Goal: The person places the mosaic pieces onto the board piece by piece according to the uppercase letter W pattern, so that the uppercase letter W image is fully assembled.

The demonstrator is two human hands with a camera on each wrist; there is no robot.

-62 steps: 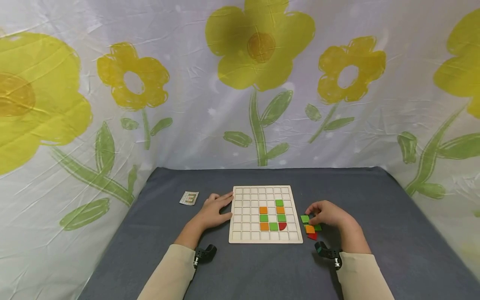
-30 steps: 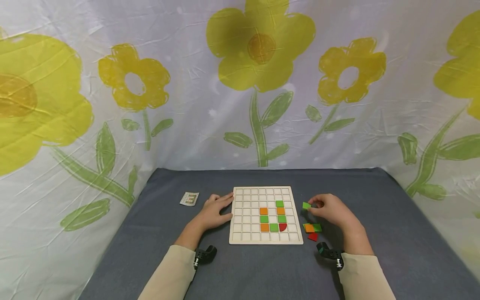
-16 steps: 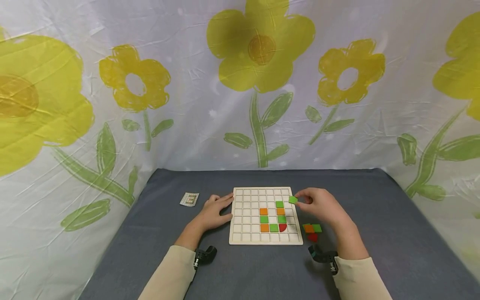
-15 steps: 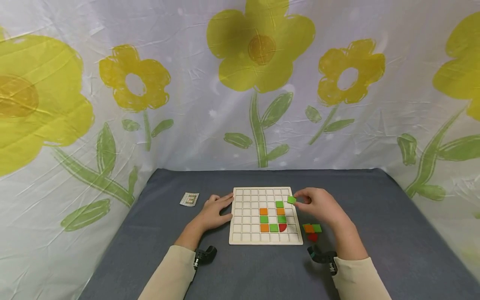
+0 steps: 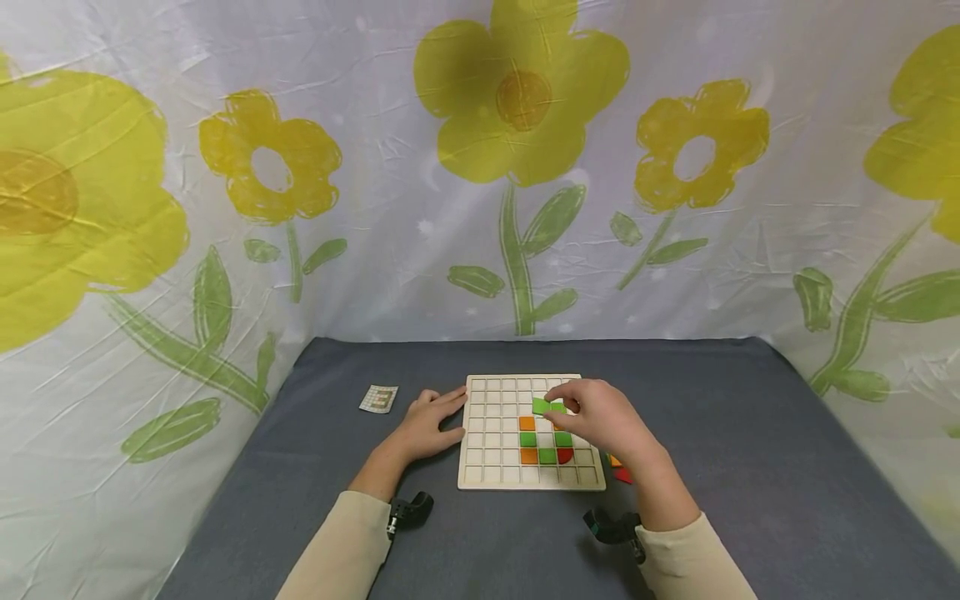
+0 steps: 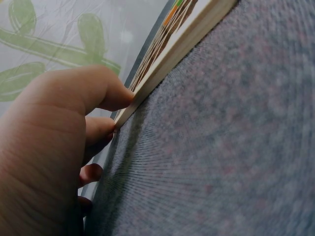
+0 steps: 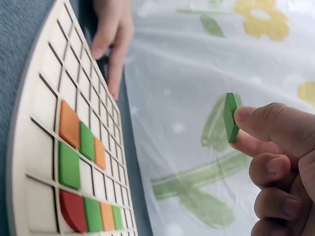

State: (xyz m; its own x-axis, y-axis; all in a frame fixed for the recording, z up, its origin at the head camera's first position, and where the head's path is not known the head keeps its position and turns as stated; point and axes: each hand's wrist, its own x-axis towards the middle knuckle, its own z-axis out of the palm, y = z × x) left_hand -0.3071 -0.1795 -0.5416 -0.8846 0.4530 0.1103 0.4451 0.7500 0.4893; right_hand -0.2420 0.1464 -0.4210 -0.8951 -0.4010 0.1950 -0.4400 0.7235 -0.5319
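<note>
A pale wooden grid board (image 5: 487, 475) lies on the table with green and orange square tiles and a red rounded tile (image 7: 73, 210) set in its cells. My right hand (image 5: 603, 417) pinches a green square tile (image 7: 230, 118) between thumb and forefinger, held above the board's upper right part. That hand partly covers the column of tiles on the right. At the board's left edge my left hand (image 5: 422, 425) lies with fingers spread, its thumb and forefinger tips touching the board's side, as the left wrist view shows (image 6: 54, 128).
Loose tiles lie right of the board, partly behind the right forearm: an orange tile (image 5: 615, 461) and a red tile (image 5: 624, 475). A small printed card (image 5: 378, 398) sits left of the board. A flowered cloth (image 5: 390, 275) hangs behind the dark table.
My right hand took the green tile from the loose pile, lifted it and carried it left over the board. The left hand has stayed at the board's edge.
</note>
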